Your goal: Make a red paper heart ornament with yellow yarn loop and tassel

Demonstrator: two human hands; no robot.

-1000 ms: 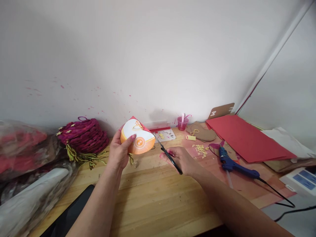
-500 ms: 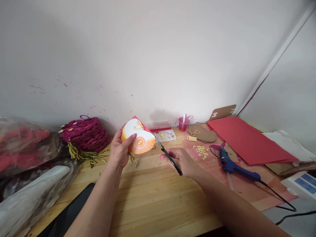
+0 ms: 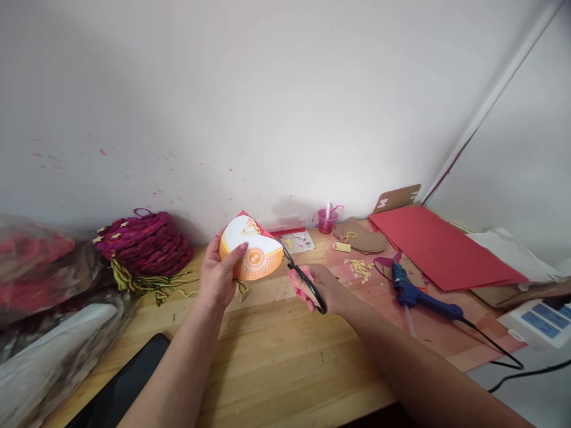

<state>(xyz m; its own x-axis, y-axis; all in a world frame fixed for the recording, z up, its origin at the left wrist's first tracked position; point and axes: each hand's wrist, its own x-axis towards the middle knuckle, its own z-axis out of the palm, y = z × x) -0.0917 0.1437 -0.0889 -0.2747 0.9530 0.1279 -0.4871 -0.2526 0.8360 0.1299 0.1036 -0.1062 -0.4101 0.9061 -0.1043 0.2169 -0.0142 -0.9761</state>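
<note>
My left hand (image 3: 218, 278) grips an orange and white heart-shaped card piece (image 3: 251, 255), backed with red paper, above the wooden table (image 3: 276, 351). My right hand (image 3: 322, 288) is closed round the black handles of a pair of scissors (image 3: 300, 273). The blades point up and left, and their tips touch the right edge of the card piece.
A stack of magenta woven pieces with yellow tassels (image 3: 145, 245) lies at the left by plastic bags (image 3: 49, 321). A blue glue gun (image 3: 417, 292), red paper sheets (image 3: 441, 246), brown card hearts (image 3: 361, 238), a pink cup (image 3: 327, 221) and yellow scraps (image 3: 359, 268) sit at the right. A dark phone (image 3: 120, 389) lies near the front edge.
My right hand has swung the scissors more upright and closer to the card piece. The view has shifted slightly; my left hand holds the piece much as before.
</note>
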